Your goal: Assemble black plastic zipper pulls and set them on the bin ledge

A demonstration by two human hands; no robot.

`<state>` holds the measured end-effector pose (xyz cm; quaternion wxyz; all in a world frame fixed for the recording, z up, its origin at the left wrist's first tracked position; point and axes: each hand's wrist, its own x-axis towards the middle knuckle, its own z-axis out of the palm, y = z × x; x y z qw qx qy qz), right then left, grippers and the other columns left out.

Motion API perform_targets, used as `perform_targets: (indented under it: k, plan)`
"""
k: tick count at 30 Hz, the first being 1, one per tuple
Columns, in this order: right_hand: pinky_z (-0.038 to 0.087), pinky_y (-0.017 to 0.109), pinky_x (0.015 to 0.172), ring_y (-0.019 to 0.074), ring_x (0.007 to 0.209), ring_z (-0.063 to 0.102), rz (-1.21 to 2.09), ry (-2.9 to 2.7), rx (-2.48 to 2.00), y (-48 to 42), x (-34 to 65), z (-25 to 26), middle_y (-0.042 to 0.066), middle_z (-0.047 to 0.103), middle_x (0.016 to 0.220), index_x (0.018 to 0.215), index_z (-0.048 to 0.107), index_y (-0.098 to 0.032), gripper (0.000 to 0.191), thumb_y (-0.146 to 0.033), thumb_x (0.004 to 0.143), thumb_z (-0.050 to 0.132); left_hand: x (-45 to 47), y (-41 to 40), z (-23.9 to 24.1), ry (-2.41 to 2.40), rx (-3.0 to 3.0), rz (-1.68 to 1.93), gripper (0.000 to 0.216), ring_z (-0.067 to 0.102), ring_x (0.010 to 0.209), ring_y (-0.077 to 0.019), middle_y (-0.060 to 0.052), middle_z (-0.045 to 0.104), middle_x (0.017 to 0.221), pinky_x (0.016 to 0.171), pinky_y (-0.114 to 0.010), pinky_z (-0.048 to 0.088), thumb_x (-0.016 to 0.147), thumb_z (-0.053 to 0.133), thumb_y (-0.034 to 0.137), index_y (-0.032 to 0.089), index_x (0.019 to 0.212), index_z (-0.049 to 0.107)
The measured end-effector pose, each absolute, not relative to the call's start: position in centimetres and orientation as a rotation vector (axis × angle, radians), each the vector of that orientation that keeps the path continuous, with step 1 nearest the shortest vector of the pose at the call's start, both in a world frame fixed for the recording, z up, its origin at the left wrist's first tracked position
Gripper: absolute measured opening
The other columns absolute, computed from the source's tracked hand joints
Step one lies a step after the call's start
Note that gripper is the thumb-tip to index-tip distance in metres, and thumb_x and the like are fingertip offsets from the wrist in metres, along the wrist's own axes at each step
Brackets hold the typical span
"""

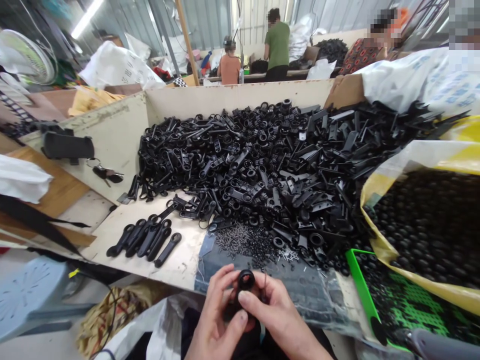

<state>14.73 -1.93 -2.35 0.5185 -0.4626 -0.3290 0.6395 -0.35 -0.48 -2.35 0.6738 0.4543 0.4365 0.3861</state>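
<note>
Close to the worktop's front edge, my left hand point(219, 315) and my right hand point(275, 305) are closed together around a black plastic part with a ring end point(245, 279). The ring points up between my fingers, and my right thumb presses just below it. The lower portion is hidden by my hands. Beyond them, small dark pins point(240, 240) and a few silver pins point(288, 254) lie on a dark cloth point(225, 267). To the left, several black ring-ended arms point(168, 249) lie side by side on the pale board.
A large heap of black plastic parts point(240, 165) fills the walled worktop. On the right are a yellow-edged sack point(369, 200) of round black pieces, a green tray point(358, 280) and a grey tool point(435, 345). A blue stool point(33, 285) stands left. Several people work farther back.
</note>
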Motion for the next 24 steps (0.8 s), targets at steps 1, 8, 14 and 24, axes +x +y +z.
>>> perform_targets:
  k: [1, 8, 14, 24]
  plan:
    - [0.048, 0.027, 0.068, 0.0150, 0.071, 0.055, 1.534, -0.798, -1.104, -1.9, 14.7, -2.1, 0.000, 0.062, 0.076, 0.094, 0.072, -0.016, 0.039, -0.054, 0.083, 0.076, -0.7, -0.4, -2.3, 0.980, 1.078, 0.873, 0.045, 0.059, 0.128, -0.0355, -0.012, 0.041, 0.158, 0.095, -0.039, 0.059, 0.086, 0.074, 0.045, 0.030, 0.128, 0.067]
    - [0.045, 0.023, 0.061, 0.0116, 0.064, 0.051, 1.588, -0.823, -1.039, -1.8, 14.3, 0.0, -0.002, 0.060, 0.073, 0.084, 0.070, -0.017, 0.040, -0.056, 0.081, 0.076, -2.1, 0.7, -0.2, 0.926, 1.069, 0.649, 0.049, 0.067, 0.117, -0.0310, -0.011, 0.074, 0.124, 0.102, -0.040, 0.053, 0.085, 0.075, 0.044, 0.029, 0.131, 0.069]
    - [0.044, 0.021, 0.055, 0.0096, 0.059, 0.050, 1.697, -0.781, -1.001, -2.1, 14.0, 0.5, 0.000, 0.065, 0.077, 0.088, 0.072, -0.017, 0.038, -0.055, 0.082, 0.075, -2.3, 1.1, 0.1, 0.903, 1.008, 0.655, 0.049, 0.070, 0.110, -0.0288, -0.008, 0.076, 0.119, 0.095, -0.035, 0.056, 0.077, 0.084, 0.042, 0.031, 0.124, 0.074]
    - [0.035, 0.018, 0.043, 0.0037, 0.041, 0.040, 1.753, -0.677, -0.946, -2.5, 12.9, -0.7, -0.001, 0.067, 0.074, 0.099, 0.070, -0.019, 0.044, -0.059, 0.082, 0.074, -2.9, 1.1, 0.2, 0.854, 1.077, 0.652, 0.050, 0.060, 0.128, -0.0320, -0.009, 0.062, 0.145, 0.109, -0.038, 0.048, 0.084, 0.077, 0.043, 0.031, 0.132, 0.069]
